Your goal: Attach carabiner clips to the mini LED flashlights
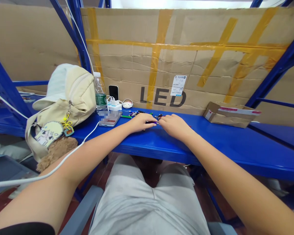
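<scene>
Over the blue table, my left hand (141, 122) is closed on a slim purple pen (153, 122), with thumb and index finger on either side of it. My right hand (173, 125) meets it from the other side, its fingers pinched together at the pen's right end. The fingertips hide much of the pen. Just behind my hands lie several more pens and small dark pieces, among them a green pen (126, 116). Some of these are partly covered by my left hand, and the small pieces are too little to name.
Left on the table (235, 143) are a cream backpack (82, 89) with a cap, a water bottle (101, 99), a phone (113, 92), a white power strip (114, 105) and a flat case (114, 119). A small open carton (231, 117) stands right. A white cable (88, 134) crosses my left arm.
</scene>
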